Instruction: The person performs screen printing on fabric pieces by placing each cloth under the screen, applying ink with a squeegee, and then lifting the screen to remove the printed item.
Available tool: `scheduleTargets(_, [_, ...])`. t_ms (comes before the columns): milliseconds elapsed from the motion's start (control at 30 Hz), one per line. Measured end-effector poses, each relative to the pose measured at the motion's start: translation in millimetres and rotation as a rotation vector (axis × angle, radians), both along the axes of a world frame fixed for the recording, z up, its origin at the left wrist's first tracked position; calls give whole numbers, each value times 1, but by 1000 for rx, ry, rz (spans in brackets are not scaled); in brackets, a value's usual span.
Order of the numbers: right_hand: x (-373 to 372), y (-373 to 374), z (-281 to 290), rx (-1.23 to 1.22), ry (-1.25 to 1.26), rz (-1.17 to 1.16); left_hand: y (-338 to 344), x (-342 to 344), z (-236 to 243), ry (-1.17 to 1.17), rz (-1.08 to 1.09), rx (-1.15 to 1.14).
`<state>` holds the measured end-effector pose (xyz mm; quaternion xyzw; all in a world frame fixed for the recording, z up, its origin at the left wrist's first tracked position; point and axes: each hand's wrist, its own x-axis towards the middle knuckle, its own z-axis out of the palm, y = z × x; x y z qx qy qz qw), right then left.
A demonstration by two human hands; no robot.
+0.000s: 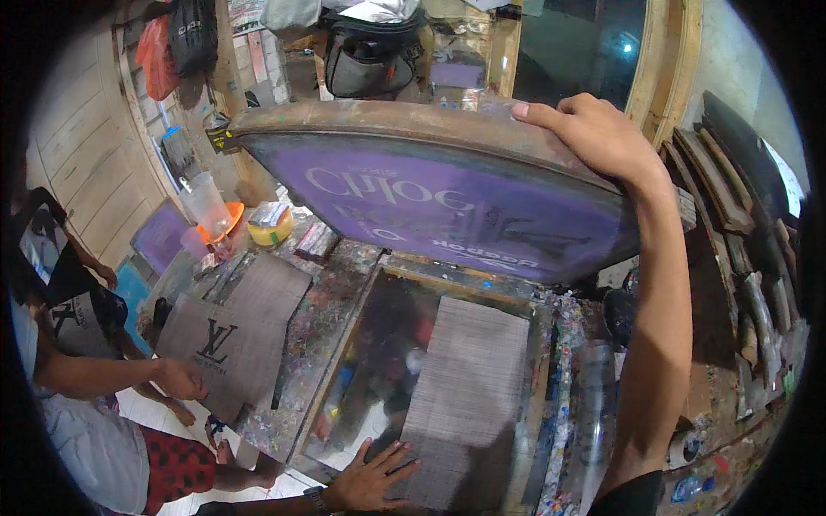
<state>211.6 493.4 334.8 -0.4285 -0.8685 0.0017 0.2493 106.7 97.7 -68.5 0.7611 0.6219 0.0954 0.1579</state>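
A purple screen-printing frame (430, 185) with pale lettering stands tilted up over the table. My right hand (594, 138) is closed over its top wooden edge, near the right end. Under it, a grey-brown woven-look sheet (469, 370) lies on a framed glass plate (357, 378). My left hand (374, 482), with a watch at the wrist, lies flat with fingers spread at the sheet's near left edge. To the left, a co-worker's hand (181, 378) touches a similar sheet (228, 344) printed with a dark emblem; another sheet lies partly beneath it.
A yellow tub (271, 228), a clear plastic jug (206, 202) and an orange dish (225, 222) stand at the table's far left. Wooden frames and boards (723, 189) lean along the right wall. Two people are close on the left. A grey-black bag (370, 56) is at the back.
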Motion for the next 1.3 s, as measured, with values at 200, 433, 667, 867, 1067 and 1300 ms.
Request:
scheduleTargets(200, [8, -23, -10, 39, -31, -35, 6, 0, 2, 170, -75, -77])
scheduleTargets(433, [32, -133, -82, 350, 58, 80, 8, -19, 64, -625, 288, 364])
scheduleTargets(667, [84, -232, -232, 208, -201, 209, 14, 9, 70, -1509, 818, 467])
scheduleTargets(867, [80, -227, -298, -327, -390, 264, -23, -1, -33, -1492, 955, 385])
scheduleTargets(1067, [82, -205, -355, 64, -275, 332, -26, 9, -42, -1431, 875, 423])
scheduleTargets(1300, [26, -73, -354, -1, -236, 202, -34, -6, -41, -1478, 974, 248])
